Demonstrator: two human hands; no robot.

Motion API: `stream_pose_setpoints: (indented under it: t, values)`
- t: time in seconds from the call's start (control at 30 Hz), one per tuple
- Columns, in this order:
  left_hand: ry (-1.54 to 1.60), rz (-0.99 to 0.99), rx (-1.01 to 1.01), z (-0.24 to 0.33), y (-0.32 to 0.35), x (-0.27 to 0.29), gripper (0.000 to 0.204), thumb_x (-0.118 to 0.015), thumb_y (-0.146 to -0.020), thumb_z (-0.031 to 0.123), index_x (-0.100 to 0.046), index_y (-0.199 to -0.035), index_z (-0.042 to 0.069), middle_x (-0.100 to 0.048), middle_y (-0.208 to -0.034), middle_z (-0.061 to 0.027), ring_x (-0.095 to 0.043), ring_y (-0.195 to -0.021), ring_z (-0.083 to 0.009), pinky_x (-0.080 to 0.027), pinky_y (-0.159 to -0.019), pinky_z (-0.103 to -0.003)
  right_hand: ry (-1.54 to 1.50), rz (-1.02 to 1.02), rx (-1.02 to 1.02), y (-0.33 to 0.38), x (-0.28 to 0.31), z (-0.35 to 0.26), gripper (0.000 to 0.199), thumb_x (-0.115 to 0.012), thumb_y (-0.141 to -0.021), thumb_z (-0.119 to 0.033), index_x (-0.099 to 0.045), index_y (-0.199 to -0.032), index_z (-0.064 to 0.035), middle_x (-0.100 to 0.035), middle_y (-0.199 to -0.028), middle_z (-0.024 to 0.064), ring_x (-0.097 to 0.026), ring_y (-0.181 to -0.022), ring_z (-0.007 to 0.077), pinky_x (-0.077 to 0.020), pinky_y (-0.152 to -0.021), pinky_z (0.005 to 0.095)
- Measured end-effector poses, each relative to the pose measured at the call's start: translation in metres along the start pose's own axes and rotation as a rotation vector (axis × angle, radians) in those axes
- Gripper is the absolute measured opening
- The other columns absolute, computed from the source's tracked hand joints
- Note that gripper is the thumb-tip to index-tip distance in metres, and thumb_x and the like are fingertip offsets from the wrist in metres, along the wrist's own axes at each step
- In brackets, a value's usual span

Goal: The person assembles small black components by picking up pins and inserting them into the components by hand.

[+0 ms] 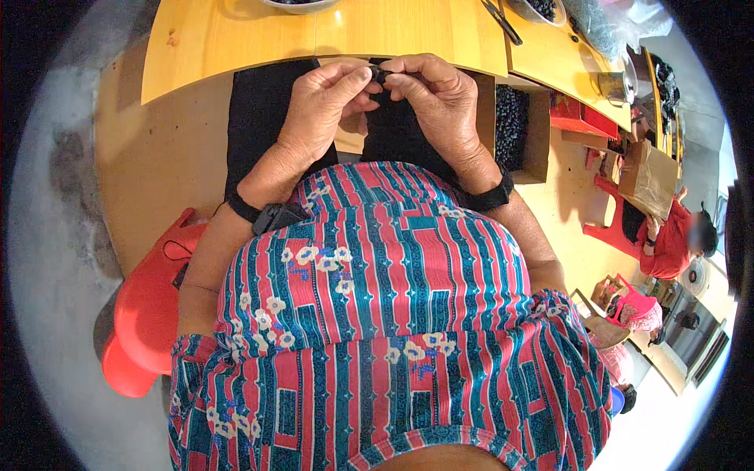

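Note:
A small black part is pinched between my two hands, just in front of the near edge of the yellow table. My left hand holds it from the left with thumb and forefinger. From the right, my right hand grips it the same way, its fingers closed. The part is mostly covered by fingertips, so its exact kind cannot be made out. Both wrists wear black bands, and the hands hang above my dark trousers.
Bowls of black pieces stand on the table, with a dark long tool at right. A cardboard box of small dark pieces sits below right. A red stool is at left. A metal cup stands farther right; people sit beyond.

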State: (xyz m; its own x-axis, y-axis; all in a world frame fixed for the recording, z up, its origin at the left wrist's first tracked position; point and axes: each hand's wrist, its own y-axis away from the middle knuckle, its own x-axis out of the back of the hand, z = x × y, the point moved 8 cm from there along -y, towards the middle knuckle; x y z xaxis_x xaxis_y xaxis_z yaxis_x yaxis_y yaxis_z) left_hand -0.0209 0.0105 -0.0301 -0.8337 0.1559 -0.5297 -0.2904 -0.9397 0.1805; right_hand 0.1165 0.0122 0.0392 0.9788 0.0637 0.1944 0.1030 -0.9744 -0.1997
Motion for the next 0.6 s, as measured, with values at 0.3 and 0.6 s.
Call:
stream_pose_setpoints:
  t: [0.3,0.6]
  values:
    - [0.002,-0.036,0.004,-0.003,-0.001,0.001,0.026,-0.061,-0.089,0.025,-0.061,-0.100,0.002,-0.064,-0.081,-0.0061,-0.063,-0.068,-0.0122,-0.054,-0.051,-0.026,-0.296,-0.066,-0.318,0.003,-0.005,0.023,0.010,-0.062,-0.083,0.000,-0.065,-0.092,0.0017,-0.065,-0.078,0.0052,-0.059,-0.069,0.0104,-0.0503,-0.066,0.0239]
    - [0.013,-0.060,0.066,-0.003,0.001,-0.002,0.023,-0.057,-0.091,0.021,-0.060,-0.101,0.000,-0.059,-0.081,-0.0041,-0.055,-0.070,-0.0100,-0.053,-0.073,-0.029,-0.807,-0.149,-0.551,0.011,-0.019,0.048,0.012,-0.061,-0.085,-0.004,-0.063,-0.096,0.0006,-0.064,-0.083,0.0066,-0.058,-0.069,0.0129,-0.0520,-0.067,0.0259]
